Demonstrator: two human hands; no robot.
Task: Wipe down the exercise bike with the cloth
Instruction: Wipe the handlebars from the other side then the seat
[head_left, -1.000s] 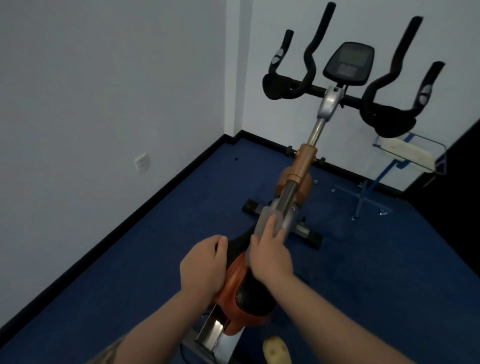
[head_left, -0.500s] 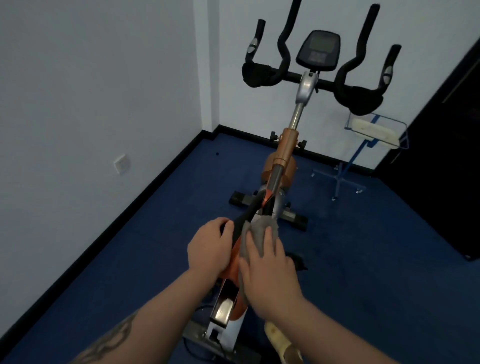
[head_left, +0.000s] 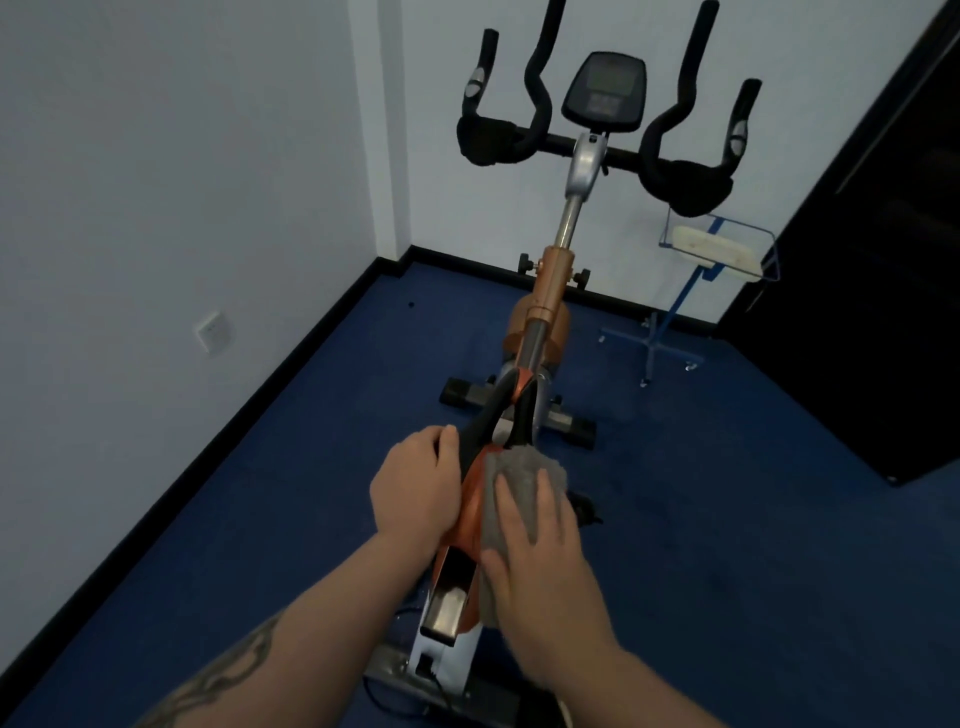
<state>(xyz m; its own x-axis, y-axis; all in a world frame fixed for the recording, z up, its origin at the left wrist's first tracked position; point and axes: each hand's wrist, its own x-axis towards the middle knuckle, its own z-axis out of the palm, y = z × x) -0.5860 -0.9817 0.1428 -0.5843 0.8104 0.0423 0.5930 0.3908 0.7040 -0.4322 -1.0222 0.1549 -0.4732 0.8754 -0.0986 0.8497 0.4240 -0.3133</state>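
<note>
On the rear half of the bike (head_left: 550, 312), just behind the black-and-orange saddle (head_left: 506, 415), the right hand (head_left: 540, 561) lies flat on the grey cloth (head_left: 514, 493), fingers (head_left: 511, 506) straight and slightly spread, pressing the cloth against the right flank of the orange frame (head_left: 470, 519). The cloth drapes over the frame's upper edge and hangs down its right side; part of it is hidden under the palm. The left hand (head_left: 415, 488) rests against the frame's left side, its fingers curled around the rear edge of the saddle, apparently to steady the bike. Ahead stand the seat post, the handlebars (head_left: 597, 145) and the console (head_left: 605, 91), all apart from either hand. The bike stands on a blue floor (head_left: 727, 519) in a corner, with a blue wire stand (head_left: 717, 249) just beside it on the right.

Step in hand, as judged: wiping the frame below and behind the saddle, with the wipe concentrated on the right flank. Most of the bike appears not yet reached by the cloth at this position; how much is already clean cannot be told.

The next move calls for keeping flat, even pressure on the cloth while sliding it along the frame, then shifting it to the saddle, post and handlebars. The left hand's brace should hold, since the bike could rock under a sideways push.
</note>
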